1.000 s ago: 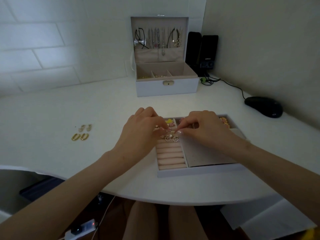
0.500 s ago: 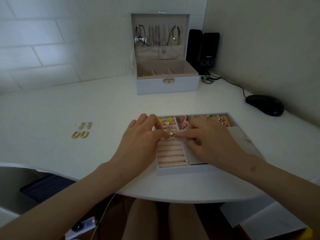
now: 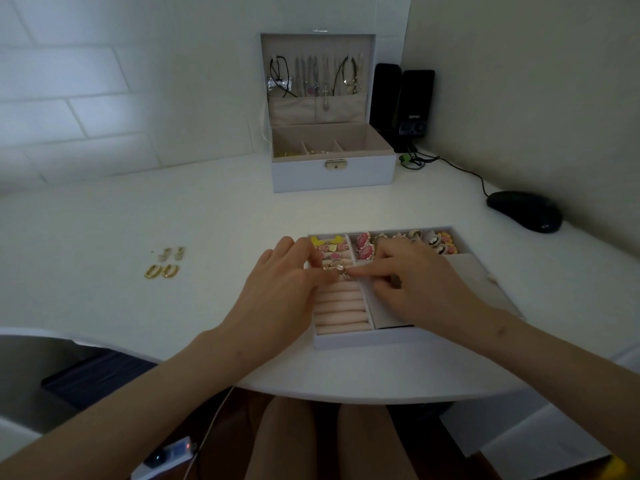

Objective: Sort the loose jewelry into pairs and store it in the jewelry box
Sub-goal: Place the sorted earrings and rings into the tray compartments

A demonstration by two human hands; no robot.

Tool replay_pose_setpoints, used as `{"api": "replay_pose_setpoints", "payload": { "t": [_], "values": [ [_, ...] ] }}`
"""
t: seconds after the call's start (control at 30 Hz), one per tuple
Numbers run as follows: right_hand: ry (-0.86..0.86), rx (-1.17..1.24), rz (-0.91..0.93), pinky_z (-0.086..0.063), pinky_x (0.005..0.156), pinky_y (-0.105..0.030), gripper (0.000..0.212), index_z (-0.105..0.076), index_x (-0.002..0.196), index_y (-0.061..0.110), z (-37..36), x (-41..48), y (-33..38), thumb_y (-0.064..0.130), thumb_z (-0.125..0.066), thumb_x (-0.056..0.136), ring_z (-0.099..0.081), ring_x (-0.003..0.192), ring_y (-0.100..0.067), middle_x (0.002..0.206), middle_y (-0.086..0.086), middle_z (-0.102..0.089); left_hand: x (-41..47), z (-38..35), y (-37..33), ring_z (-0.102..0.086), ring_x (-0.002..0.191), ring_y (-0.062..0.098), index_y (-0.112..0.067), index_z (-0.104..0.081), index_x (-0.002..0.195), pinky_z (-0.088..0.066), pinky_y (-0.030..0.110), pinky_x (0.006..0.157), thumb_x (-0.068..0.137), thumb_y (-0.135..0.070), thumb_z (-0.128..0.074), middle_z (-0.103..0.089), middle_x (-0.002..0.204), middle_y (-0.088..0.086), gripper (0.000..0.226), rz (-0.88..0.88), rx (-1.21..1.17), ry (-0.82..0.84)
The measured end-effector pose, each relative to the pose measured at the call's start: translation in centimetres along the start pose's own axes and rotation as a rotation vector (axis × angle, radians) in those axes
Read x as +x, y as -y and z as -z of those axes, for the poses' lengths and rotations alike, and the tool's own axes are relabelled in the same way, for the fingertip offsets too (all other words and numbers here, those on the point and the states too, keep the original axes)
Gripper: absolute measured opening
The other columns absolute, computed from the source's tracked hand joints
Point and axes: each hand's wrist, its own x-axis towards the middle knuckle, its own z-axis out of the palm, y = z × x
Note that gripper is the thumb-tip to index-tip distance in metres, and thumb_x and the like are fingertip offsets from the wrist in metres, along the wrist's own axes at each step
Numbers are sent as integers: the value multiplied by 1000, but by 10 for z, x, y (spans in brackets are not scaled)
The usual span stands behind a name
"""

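A white jewelry tray point(image 3: 363, 341) lies on the desk in front of me, with pink ring rolls point(image 3: 341, 308) at its left and colourful earrings in its far compartments. My left hand point(image 3: 277, 292) and my right hand point(image 3: 415, 285) meet over the upper ring rolls, fingertips pressing a small sparkly earring point(image 3: 341, 271) into the rolls. The right index finger lies straight along the piece. Two gold hoop earrings point(image 3: 161, 271) and two small pale earrings point(image 3: 172, 253) lie loose on the desk at the left. The open jewelry box point(image 3: 332, 176) stands at the back.
Necklaces hang inside the box lid point(image 3: 317, 74). Black speakers point(image 3: 405, 105) stand to the right of the box, a cable runs to a black mouse point(image 3: 524, 211). The curved desk edge point(image 3: 346, 396) is close to my knees. A power strip point(image 3: 166, 457) lies on the floor.
Both hands have dropped from pinching the piece above the tray to pressing it down onto the ring rolls. The right hand has flattened over the tray.
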Motion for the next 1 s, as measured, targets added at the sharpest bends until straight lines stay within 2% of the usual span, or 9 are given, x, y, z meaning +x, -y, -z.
{"api": "replay_pose_setpoints", "payload": {
  "t": [0.1,0.2,0.3,0.4,0.47,0.57,0.67,0.8,1.0],
  "values": [
    [25,69,-77,-31,56,-23,49,-71,106,30,4,-1,0,38,-32,77,-38,63,-3,64,13,-37,-2,2,1,-53,71,23,-24,-73,98,-35,27,57,80,-19,-33,-61,87,2,45,-17,15,2],
    [29,93,-109,-37,60,-29,35,-71,106,28,10,-3,3,20,-46,82,-42,65,-8,64,12,-40,-4,2,2,-53,72,22,-24,-73,99,-37,28,57,78,-17,-32,-62,89,0,47,-16,9,6],
    [32,87,-104,-39,64,-32,34,-70,108,28,12,-4,3,6,-55,85,-47,69,-15,67,9,-44,-5,4,1,-51,73,21,-24,-73,100,-38,28,57,78,-15,-33,-62,90,0,47,-12,-1,-10],
    [50,81,-119,-36,63,-27,35,-67,111,31,11,-4,1,8,-54,87,-48,70,-17,71,1,-49,-3,6,2,-50,73,21,-20,-72,100,-35,29,59,78,-4,-48,-62,91,3,36,20,-24,-33],
    [50,92,-123,-31,62,-22,35,-66,111,32,10,-4,-1,9,-54,87,-47,69,-17,70,2,-48,0,6,5,-50,74,22,-18,-71,103,-35,29,60,74,1,-53,-61,91,3,39,47,-18,-44],
    [39,112,-126,-37,62,-27,34,-67,110,31,9,-4,-2,9,-55,87,-47,68,-15,67,7,-44,2,2,9,-50,75,24,-17,-70,105,-34,30,60,72,2,-55,-61,92,4,42,47,-12,-37],
    [24,120,-120,-41,63,-32,34,-68,108,30,8,-2,-2,8,-56,86,-47,67,-15,66,8,-44,2,-1,10,-51,74,23,-19,-72,99,-38,30,58,72,-4,-52,-61,91,3,38,45,-20,-31],
    [6,144,-100,-37,59,-25,32,-72,104,29,7,3,1,8,-59,85,-44,63,-6,67,9,-45,2,-1,10,-50,74,21,-21,-74,94,-39,30,58,73,-7,-50,-61,91,2,34,45,-35,-31],
    [-1,124,-47,-35,60,-26,12,-76,90,27,0,8,10,23,-70,80,-45,66,-8,71,2,-55,0,-2,11,-42,78,16,-19,-73,87,-34,27,62,78,-15,-41,-60,92,-1,34,40,-39,-31]
  ]
}}
